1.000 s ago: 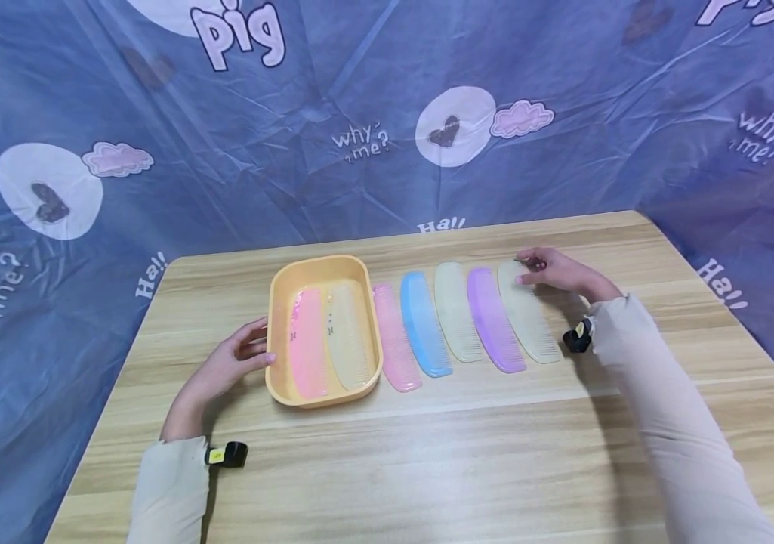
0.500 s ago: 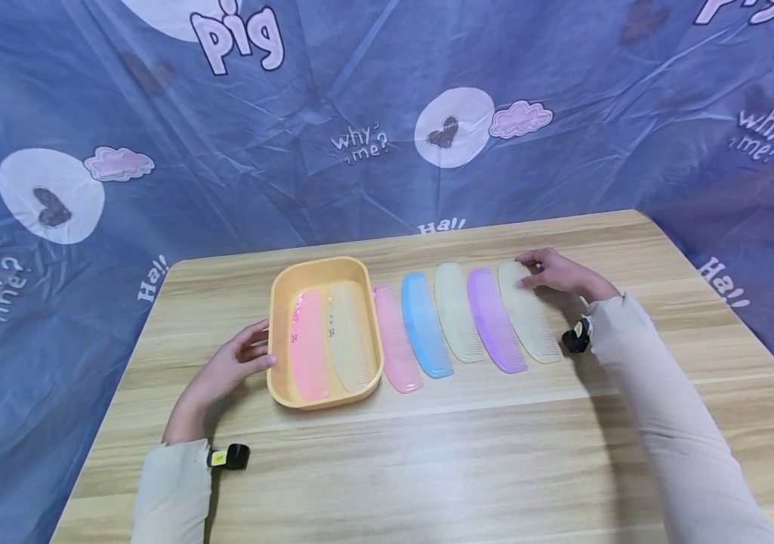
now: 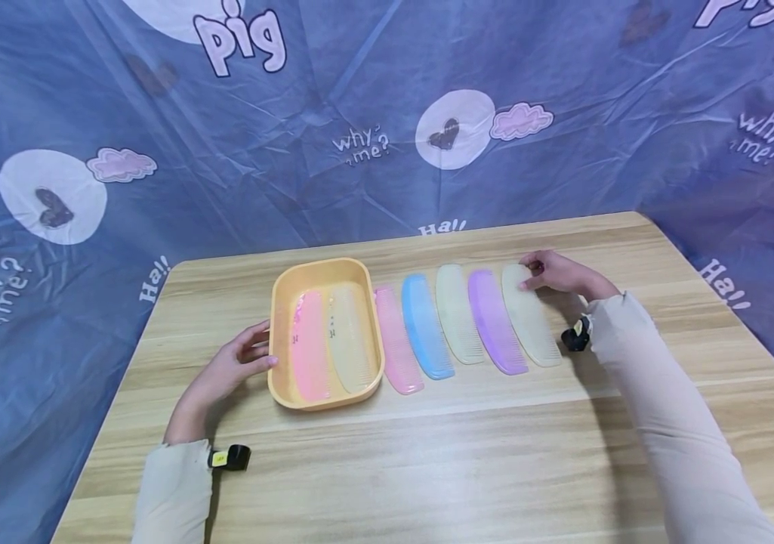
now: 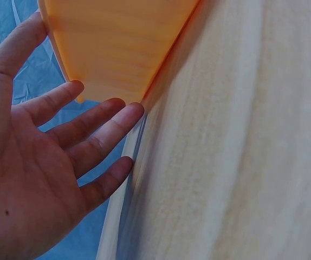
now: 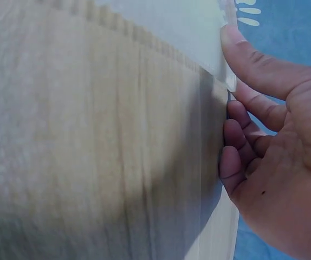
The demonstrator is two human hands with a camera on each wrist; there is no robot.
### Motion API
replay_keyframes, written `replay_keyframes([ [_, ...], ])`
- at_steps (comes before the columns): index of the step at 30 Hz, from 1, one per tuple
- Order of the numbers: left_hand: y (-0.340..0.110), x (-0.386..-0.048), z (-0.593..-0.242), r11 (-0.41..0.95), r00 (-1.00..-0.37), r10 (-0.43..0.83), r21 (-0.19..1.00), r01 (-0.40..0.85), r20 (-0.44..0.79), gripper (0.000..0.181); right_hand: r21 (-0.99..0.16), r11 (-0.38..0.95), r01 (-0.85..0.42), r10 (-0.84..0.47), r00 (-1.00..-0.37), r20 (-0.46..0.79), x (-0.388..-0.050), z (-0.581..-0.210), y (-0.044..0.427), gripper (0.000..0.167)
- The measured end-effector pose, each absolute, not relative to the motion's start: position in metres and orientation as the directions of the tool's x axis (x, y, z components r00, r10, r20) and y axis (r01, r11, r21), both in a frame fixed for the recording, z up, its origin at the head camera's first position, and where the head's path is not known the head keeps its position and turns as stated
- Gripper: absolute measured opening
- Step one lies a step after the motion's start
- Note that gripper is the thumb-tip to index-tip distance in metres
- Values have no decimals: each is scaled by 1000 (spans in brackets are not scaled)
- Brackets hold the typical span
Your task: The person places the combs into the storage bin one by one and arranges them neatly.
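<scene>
In the head view, a pale yellow-green comb [image 3: 532,321] lies flat at the right end of a row of combs. My right hand [image 3: 556,273] pinches its far end; in the right wrist view the thumb is on the comb's [image 5: 182,32] upper face, with the forefinger at its end edge. My left hand [image 3: 230,366] is at the left side of a yellow-orange tray [image 3: 325,405], fingers extended, touching its wall and rim. Inside the tray lie a pink comb [image 3: 309,347] and a pale yellow comb [image 3: 349,340], side by side.
Between tray and right hand lie a pink comb [image 3: 398,344], a blue comb [image 3: 427,329], another pale comb [image 3: 454,310] and a purple comb [image 3: 494,321]. They rest on a wooden table [image 3: 387,468]. A blue printed cloth [image 3: 359,189] hangs behind it.
My right fingers have drawn in on the far end of the rightmost comb, which has shifted very slightly. The left hand and the tray have stayed in place.
</scene>
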State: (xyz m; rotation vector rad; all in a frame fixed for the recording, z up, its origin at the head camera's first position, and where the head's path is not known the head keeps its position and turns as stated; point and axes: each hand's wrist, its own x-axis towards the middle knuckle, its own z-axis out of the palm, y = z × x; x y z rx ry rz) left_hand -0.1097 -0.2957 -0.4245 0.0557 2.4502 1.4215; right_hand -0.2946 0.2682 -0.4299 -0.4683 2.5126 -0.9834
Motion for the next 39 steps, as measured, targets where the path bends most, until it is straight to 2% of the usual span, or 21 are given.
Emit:
replay_keyframes([
  [7,-296,-110,-424,507,-951,186,853,-121,-246,76,-717,683,-141,-456,-849,-268,-297,-429,270,30],
  [14,-296,-109,-421,512,-951,198,852,-107,-238,76,-680,716,-157,-457,-842,-287,-296,-421,269,21],
  [20,-296,-109,-421,496,-951,201,862,-108,-235,76,-651,743,-156,-442,-844,-302,-295,-413,268,20],
  [29,-297,-111,-422,492,-951,210,865,-96,-225,75,-686,723,-87,-419,-844,-334,-291,-415,272,30],
  [36,-299,-112,-421,504,-950,206,857,-102,-234,76,-706,708,-2,-384,-840,-383,-287,-416,276,53],
  [39,-299,-113,-421,507,-950,205,856,-101,-234,76,-722,691,18,-382,-839,-387,-286,-416,278,54],
])
